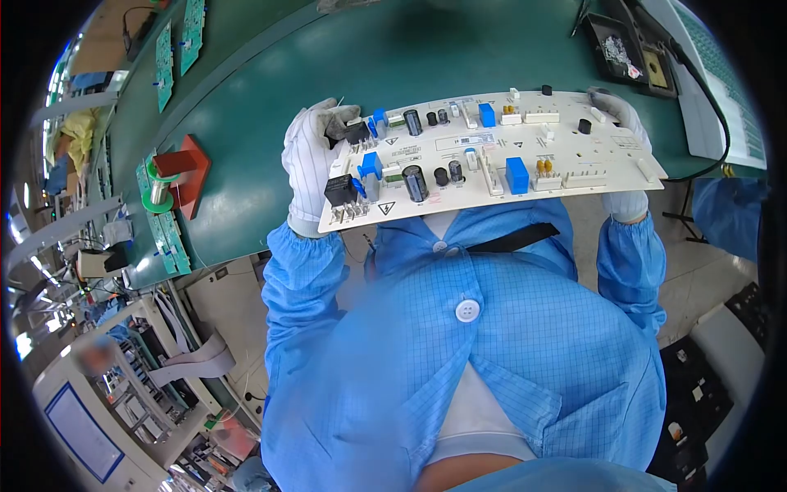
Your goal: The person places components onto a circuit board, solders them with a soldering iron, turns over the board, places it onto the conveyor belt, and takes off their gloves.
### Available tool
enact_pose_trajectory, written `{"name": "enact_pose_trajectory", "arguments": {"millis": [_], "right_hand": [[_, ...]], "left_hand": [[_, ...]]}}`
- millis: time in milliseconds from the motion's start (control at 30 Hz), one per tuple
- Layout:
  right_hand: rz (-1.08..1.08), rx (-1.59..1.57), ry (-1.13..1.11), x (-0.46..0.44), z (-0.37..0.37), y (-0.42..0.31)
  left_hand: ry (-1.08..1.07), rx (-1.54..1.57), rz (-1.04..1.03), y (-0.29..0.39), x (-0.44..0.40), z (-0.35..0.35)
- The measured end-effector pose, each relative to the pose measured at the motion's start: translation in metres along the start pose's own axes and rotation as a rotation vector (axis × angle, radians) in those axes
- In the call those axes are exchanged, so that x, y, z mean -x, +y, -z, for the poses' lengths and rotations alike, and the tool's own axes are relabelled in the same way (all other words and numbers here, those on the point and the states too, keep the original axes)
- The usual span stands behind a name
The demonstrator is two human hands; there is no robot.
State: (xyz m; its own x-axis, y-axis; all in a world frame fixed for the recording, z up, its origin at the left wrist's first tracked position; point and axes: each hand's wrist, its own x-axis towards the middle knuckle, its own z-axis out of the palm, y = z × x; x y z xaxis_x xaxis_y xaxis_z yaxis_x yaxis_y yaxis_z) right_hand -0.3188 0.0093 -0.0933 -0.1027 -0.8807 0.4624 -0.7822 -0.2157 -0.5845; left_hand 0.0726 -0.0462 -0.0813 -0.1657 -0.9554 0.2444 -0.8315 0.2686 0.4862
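Observation:
Between my two gloved hands is a white circuit board [443, 151], component side up, with two matching rows of blue blocks, black cylinders and white connectors. My left hand [321, 139] grips its left end, the grey-tipped fingers over the edge near a black block. At the right end my right hand [619, 123] holds the board, fingers at the far corner and the rest partly hidden beneath it. The board is above the near edge of the green table [270, 90].
A solder wire spool [157, 187] on a red stand [193, 176] is at the left, beside green circuit boards [170, 242]. At the upper right are a black tray [615, 51] of small parts and a black cable [711, 86]. A monitor [84, 430] stands lower left.

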Motion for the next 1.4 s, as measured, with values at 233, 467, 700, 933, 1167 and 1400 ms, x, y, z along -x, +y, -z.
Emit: {"name": "enact_pose_trajectory", "arguments": {"millis": [233,467,700,933,1167,1400], "right_hand": [[-0.026,0.009,-0.052,0.001,0.001,0.003],[-0.065,-0.052,-0.1,0.003,0.002,0.013],[-0.21,-0.264,-0.146,0.005,-0.002,0.01],[-0.026,-0.333,0.071,0.002,-0.003,0.029],[0.407,-0.171,0.157,-0.072,0.088,-0.145],[0.941,0.264,-0.052,-0.121,0.079,-0.248]], "left_hand": [[0.011,0.051,-0.036,-0.005,0.0,-0.001],[0.064,0.139,-0.04,0.0,-0.001,-0.002],[0.082,0.124,-0.067,0.004,-0.008,0.005],[0.178,0.13,-0.169,-0.004,0.0,0.004],[0.423,1.183,-0.149,0.07,-0.002,0.153],[0.477,0.14,-0.767,0.133,-0.037,0.178]]}}
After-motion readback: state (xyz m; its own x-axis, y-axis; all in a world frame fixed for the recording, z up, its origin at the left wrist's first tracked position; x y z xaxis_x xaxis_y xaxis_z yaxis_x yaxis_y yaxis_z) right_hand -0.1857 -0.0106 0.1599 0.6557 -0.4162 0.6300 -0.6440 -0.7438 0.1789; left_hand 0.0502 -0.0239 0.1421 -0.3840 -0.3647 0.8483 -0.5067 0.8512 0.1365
